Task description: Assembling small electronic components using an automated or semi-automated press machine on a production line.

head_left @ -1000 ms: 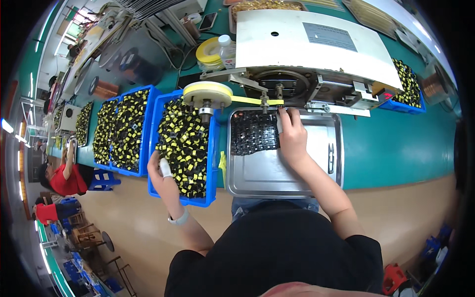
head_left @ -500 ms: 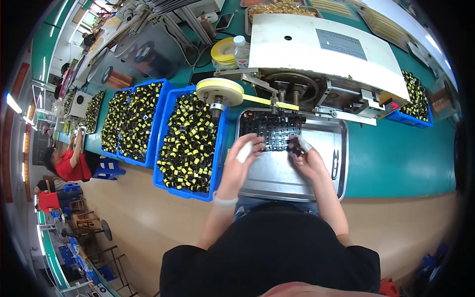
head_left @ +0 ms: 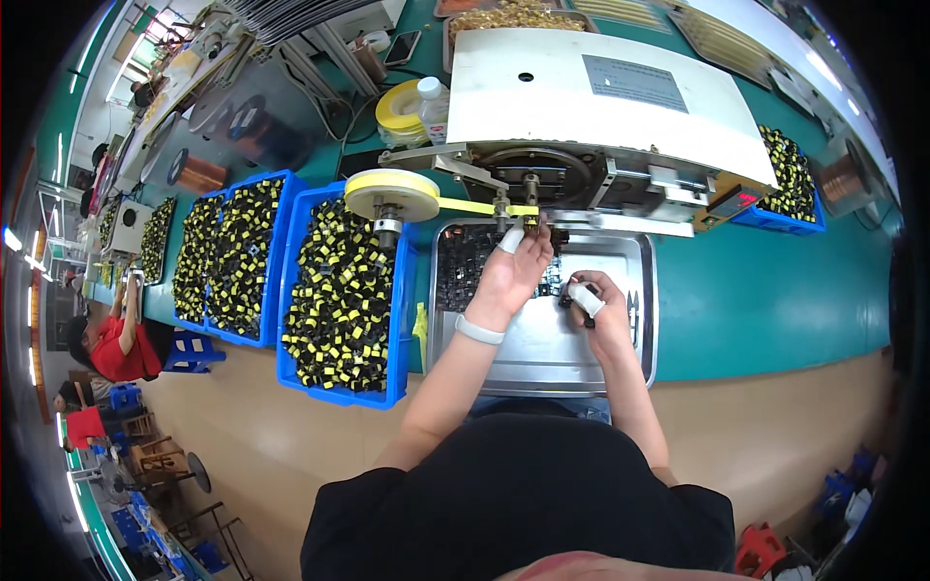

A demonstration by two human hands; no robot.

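My left hand (head_left: 515, 271) reaches up to the winding machine (head_left: 601, 121), its fingertips closed around a small part at the spindle, just by the end of the yellow tape (head_left: 469, 205). Fingers hide most of that part. My right hand (head_left: 603, 308), with white wrap on a finger, is closed around small black bobbins (head_left: 566, 301) above the metal tray (head_left: 528, 363). Packed rows of black bobbins (head_left: 460, 266) lie in the tray's far left part, partly behind my left hand. The tape comes from a roll (head_left: 391, 194) on the machine's left.
Blue bins (head_left: 399, 373) of black-and-yellow coils stand left of the tray; another blue bin (head_left: 790, 223) is at the right. Tweezers (head_left: 633, 315) lie at the tray's right side. A bottle (head_left: 433, 111) and tape rolls (head_left: 398, 108) stand behind. A person in red (head_left: 126, 344) works far left.
My left hand has moved from above the tray's left part up to the machine's spindle. My right hand stays over the tray with bobbins. The whole view has shifted slightly.
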